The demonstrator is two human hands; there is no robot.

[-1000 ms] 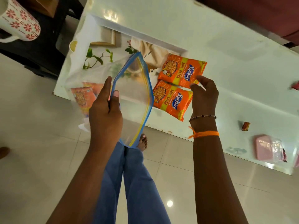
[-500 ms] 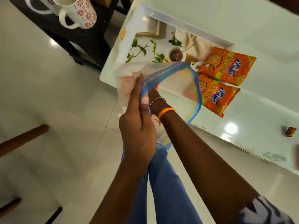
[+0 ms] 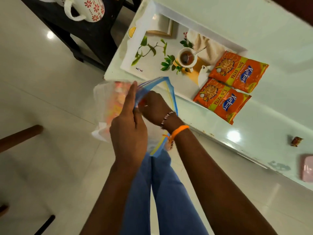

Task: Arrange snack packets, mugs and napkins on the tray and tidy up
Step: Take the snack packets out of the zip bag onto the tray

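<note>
My left hand (image 3: 128,126) grips the rim of a clear zip bag with a blue and yellow seal (image 3: 171,89), held in front of the table edge. My right hand (image 3: 155,107) reaches inside the bag's mouth; its fingers are hidden by the plastic. Orange snack packets (image 3: 116,100) show blurred through the bag. Two orange snack packets (image 3: 237,72) (image 3: 221,100) lie side by side at the right end of the white printed tray (image 3: 152,72). A white mug with red flowers (image 3: 88,9) stands on the dark side table.
The pale glass table (image 3: 254,22) carries the tray, a small wrapped sweet (image 3: 296,141) and a pink box (image 3: 306,167) at the right edge. The dark side table (image 3: 84,36) stands left of it. A brown wooden leg (image 3: 20,134) juts in at left. My legs are below.
My right hand left the packets on the tray and went into the bag's mouth. The view swung left, bringing the mug and side table further in.
</note>
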